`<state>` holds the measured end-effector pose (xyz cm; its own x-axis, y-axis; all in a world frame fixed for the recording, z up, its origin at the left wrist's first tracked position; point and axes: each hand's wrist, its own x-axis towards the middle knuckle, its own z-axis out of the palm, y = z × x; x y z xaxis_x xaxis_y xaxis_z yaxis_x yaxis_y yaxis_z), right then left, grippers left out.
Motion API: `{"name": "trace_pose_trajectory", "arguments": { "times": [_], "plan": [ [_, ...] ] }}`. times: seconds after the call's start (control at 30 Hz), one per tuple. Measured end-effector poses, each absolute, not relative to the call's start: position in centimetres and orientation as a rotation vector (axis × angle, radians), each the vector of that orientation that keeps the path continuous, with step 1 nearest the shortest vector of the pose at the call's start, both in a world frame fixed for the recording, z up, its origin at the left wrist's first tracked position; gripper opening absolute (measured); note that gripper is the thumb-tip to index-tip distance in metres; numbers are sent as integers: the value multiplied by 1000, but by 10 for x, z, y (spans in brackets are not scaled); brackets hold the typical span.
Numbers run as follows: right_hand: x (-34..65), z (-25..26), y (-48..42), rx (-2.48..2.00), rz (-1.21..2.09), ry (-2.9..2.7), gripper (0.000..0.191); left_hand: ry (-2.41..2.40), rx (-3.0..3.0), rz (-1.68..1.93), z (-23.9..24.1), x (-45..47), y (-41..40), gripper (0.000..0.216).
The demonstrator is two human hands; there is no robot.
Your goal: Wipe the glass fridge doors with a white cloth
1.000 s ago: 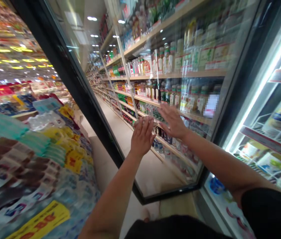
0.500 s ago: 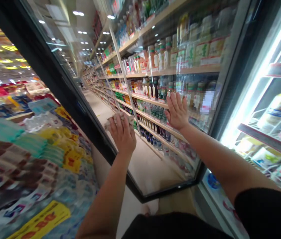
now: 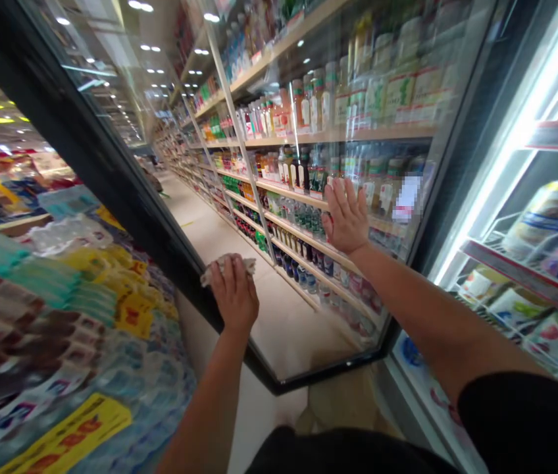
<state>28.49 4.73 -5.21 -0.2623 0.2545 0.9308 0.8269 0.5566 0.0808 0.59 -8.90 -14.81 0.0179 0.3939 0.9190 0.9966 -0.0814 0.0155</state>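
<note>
My left hand (image 3: 233, 294) presses a pale cloth (image 3: 220, 266) flat against the glass of an open cooler door (image 3: 279, 316), near the door's black left frame (image 3: 111, 171). Its fingers lie over the cloth. My right hand (image 3: 347, 217) is spread flat on the same glass, higher and to the right, fingers apart and holding nothing. The glass reflects shelves of bottles and an aisle floor.
The cooler interior (image 3: 530, 263) at the right is lit by a bright strip and holds packaged goods on wire shelves. At the left stands a display of wrapped packs and bottled water (image 3: 72, 309) with a yellow sign (image 3: 69, 438). Pale floor shows below the door.
My left hand with the cloth has slid down and left across the glass toward the frame. My right hand has moved up and now rests flat, almost still.
</note>
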Motion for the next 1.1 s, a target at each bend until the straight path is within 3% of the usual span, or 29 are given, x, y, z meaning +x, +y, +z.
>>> {"name": "trace_pose_trajectory", "arguments": {
  "times": [0.1,0.37,0.6,0.87,1.1],
  "plan": [
    [284,-51,48,-900,-687,-1803,63,-1485,-1536,-1114,-134,5,-82,62],
    [281,-53,52,-963,-783,-1758,63,-1368,-1761,-999,-205,-6,-83,56],
    [277,-55,60,-1019,-815,-1731,63,-1349,-1648,-1125,-124,-15,-58,62],
    [271,-57,67,-1070,-929,-1672,63,-1277,-1831,-926,-179,-17,-52,60],
    [269,-56,71,-1065,-939,-1656,65,-1261,-1687,-1108,-116,-26,-30,62]
  ]
}}
